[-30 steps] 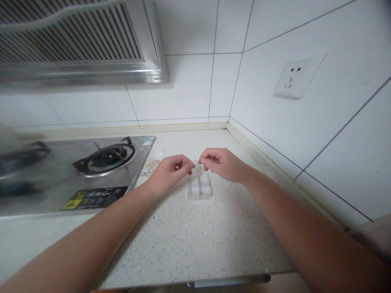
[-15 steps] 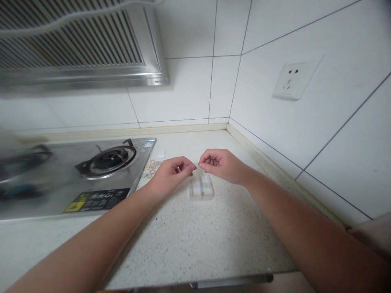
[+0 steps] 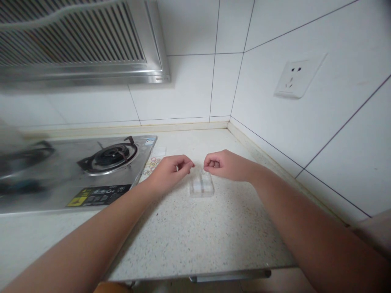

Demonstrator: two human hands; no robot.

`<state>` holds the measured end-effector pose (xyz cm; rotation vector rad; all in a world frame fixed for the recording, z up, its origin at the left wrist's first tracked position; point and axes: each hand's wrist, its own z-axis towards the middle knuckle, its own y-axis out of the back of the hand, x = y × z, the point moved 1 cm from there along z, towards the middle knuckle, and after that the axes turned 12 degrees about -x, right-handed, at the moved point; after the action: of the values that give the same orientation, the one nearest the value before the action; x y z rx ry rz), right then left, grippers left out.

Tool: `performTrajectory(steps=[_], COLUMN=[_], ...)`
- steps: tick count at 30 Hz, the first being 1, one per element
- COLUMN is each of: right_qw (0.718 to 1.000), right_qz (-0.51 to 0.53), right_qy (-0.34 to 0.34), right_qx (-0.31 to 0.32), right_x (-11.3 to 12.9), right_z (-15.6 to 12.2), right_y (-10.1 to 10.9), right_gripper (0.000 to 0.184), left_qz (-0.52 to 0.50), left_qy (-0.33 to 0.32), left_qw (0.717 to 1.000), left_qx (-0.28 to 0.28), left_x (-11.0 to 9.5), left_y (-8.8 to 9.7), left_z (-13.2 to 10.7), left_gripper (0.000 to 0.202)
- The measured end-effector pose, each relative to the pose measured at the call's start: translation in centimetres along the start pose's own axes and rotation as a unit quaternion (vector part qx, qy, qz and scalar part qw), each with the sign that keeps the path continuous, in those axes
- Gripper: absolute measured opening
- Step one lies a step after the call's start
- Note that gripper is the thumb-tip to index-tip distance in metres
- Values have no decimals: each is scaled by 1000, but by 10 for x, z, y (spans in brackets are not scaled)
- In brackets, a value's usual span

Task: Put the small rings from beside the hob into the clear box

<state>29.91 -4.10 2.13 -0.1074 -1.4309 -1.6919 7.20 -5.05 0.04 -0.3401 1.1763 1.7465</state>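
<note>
My left hand (image 3: 173,171) is closed in a pinch above the counter, thumb against forefinger, just left of a clear plastic box (image 3: 201,189). Whatever sits between its fingertips is too small to make out. Facing it, my right hand (image 3: 224,165) is closed too, fingers curled and thumb tip pressed in, over the box's far right corner. What it holds, if anything, I cannot see. The transparent box has dividing lines and lies on the counter between the two hands. Several small coloured rings (image 3: 152,163) lie beyond my left wrist, partly hidden by it.
A steel gas stove (image 3: 70,179) with a black burner (image 3: 113,156) fills the left, its edge close to the rings. A small clear piece (image 3: 159,151) lies behind them. Tiled walls meet behind the speckled counter (image 3: 195,240); a socket (image 3: 301,77) is on the right wall.
My hands have drawn slightly apart, the right one shifting right and its fingertips dipping toward the box. The camera view has moved a little.
</note>
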Motion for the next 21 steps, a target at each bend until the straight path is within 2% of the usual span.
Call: performTrajectory(steps=[6, 11, 16, 21], right_qw=[992, 976, 967, 960], right_qz=[-98, -196, -230, -259], right_qy=[20, 45, 64, 81], right_qx=[80, 83, 90, 73], right_x=[3, 9, 14, 14], right_z=[-2, -3, -4, -5], right_y=[-1, -4, -9, -11], right_gripper=[14, 13, 13, 22], left_qz=[45, 59, 58, 64], left_qy=[-7, -13, -15, -25], left_qw=[999, 998, 998, 998], left_qx=[1, 2, 5, 10], left_x=[2, 1, 2, 1], left_y=[0, -1, -1, 1], left_z=[0, 0, 0, 0], left_gripper=[24, 22, 23, 22])
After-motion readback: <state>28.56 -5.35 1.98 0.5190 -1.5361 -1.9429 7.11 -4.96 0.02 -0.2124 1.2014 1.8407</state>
